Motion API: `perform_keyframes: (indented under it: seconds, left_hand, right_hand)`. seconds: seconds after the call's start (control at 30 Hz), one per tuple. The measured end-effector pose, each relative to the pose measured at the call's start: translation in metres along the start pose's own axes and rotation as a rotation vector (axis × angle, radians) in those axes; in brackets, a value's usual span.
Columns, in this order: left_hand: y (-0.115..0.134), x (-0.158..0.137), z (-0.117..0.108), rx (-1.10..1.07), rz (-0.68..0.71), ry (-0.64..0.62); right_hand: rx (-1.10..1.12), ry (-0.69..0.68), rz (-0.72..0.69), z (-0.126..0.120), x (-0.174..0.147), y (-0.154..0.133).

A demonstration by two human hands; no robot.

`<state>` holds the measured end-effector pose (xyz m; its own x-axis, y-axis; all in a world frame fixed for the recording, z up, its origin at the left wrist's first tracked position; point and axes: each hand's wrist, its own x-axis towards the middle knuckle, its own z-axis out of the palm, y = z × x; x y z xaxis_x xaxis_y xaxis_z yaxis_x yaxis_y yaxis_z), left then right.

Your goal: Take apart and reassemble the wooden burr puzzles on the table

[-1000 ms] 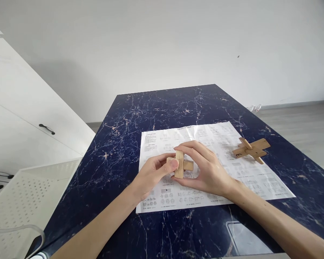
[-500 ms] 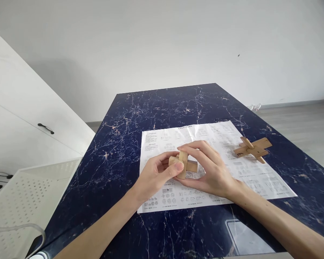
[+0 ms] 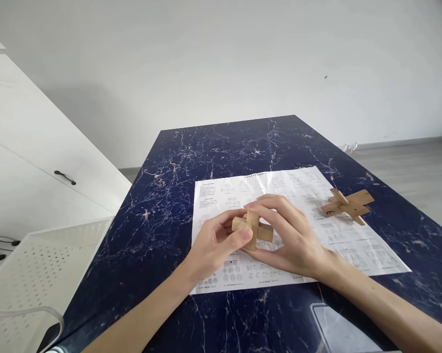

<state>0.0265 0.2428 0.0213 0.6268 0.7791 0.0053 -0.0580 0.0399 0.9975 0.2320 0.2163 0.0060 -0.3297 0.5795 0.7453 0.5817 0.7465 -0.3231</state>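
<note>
Between my two hands is a wooden interlocking puzzle (image 3: pixel 253 230), its light-wood bars crossing each other and held just over the paper. My left hand (image 3: pixel 219 242) grips it from the left, thumb pressed on the near face. My right hand (image 3: pixel 289 235) closes on it from the right, fingertips on the top and the thumb side underneath. One square bar end sticks out toward my right palm. Beneath lies a white instruction sheet (image 3: pixel 287 184) with printed diagrams. Some of the puzzle's far side is hidden by my fingers.
A second group of crossed wooden pieces (image 3: pixel 348 205) with dark markings lies on the sheet's right edge. The dark blue marble-patterned table (image 3: pixel 184 157) reaches toward a wall. At left are a white cabinet (image 3: pixel 40 137) and a perforated white surface (image 3: pixel 40 264) with a cable.
The whole view has shifted slightly. Both hands keep their grip on the puzzle, which has turned or tilted a little. The other wooden pieces stay put.
</note>
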Motion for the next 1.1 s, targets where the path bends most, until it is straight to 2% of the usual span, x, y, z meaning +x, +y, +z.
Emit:
perform_keyframes:
  seconds: [0.1,0.2,0.4,0.53,0.73,0.93,1.1]
  left_hand:
    - [-0.001,-0.001,-0.002,0.032,0.037,-0.008]
    - [-0.005,0.000,-0.005,0.040,0.084,-0.060]
    - [-0.004,0.001,-0.005,0.081,0.005,-0.069]
    - [0.002,0.000,-0.005,0.120,0.088,-0.099]
    - [-0.004,-0.001,-0.004,0.156,0.032,-0.068]
    - [-0.014,0.000,-0.001,0.239,0.062,-0.086]
    - [-0.017,0.001,-0.002,0.327,0.116,-0.059]
  right_hand:
    - [0.042,-0.001,0.005,0.000,0.002,-0.003]
    - [0.158,-0.024,0.069,0.001,0.003,-0.005]
    - [0.399,-0.004,0.235,-0.001,0.003,-0.004]
    - [0.537,-0.051,0.271,-0.003,0.006,-0.005]
    - [0.416,-0.115,0.201,-0.002,0.006,-0.005]
    - [0.330,-0.053,0.163,0.002,0.002,-0.006]
    - [0.332,-0.067,0.163,0.003,0.002,-0.007]
